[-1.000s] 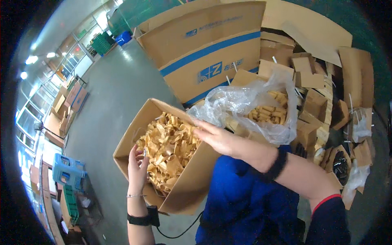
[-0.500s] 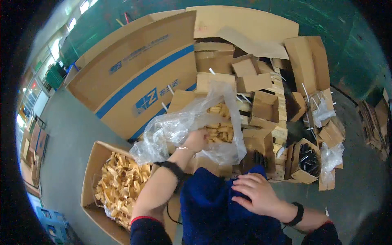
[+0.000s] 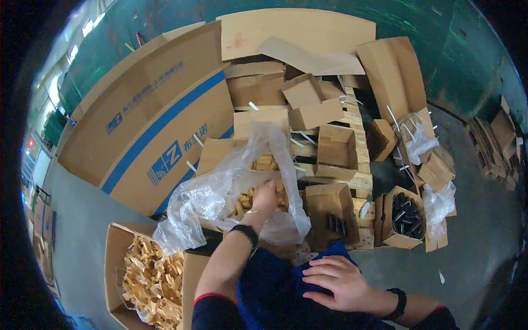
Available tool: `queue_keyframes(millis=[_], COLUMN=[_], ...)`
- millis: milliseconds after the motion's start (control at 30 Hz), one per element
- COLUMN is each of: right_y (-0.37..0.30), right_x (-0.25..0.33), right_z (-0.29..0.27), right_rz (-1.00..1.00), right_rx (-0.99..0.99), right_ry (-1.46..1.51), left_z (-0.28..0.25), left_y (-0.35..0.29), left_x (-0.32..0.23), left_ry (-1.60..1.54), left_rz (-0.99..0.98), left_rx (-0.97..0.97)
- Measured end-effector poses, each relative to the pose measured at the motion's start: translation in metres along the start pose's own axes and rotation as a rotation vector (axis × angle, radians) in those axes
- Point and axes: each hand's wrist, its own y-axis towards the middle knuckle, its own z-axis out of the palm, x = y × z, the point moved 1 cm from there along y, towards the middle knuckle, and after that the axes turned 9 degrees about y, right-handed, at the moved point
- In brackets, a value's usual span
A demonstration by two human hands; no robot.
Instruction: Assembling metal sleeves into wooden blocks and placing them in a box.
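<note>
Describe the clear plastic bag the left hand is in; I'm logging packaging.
The bag is thin, clear, crinkled plastic film lining an open cardboard box. Its mouth is pulled open, with loose film rising above the box and spilling forward over its near edge. Pale wooden pieces lie inside. The left hand reaches into it among those pieces, with film draped beside the wrist. The right hand is apart from it, resting on blue cloth.

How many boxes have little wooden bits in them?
2: the open brown cardboard box at the lower left, and the box lined with a clear plastic bag where the left hand reaches. Others may be hidden.
</note>
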Motion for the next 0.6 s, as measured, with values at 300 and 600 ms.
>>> queue_keyframes(millis=[300,600], right_y=[0.019,0.005], right_x=[0.002,0.046], right_z=[-0.025,-0.018], right_rz=[0.105,-0.076], right_rx=[-0.197,-0.169], right_ry=[0.456,0.519], left_z=[-0.164,-0.155], left_y=[-0.162,-0.256], left_x=[-0.064,-0.101], left_ry=[-1.286,-1.611], left_rz=[0.264,0.305], left_rx=[0.421,0.656])
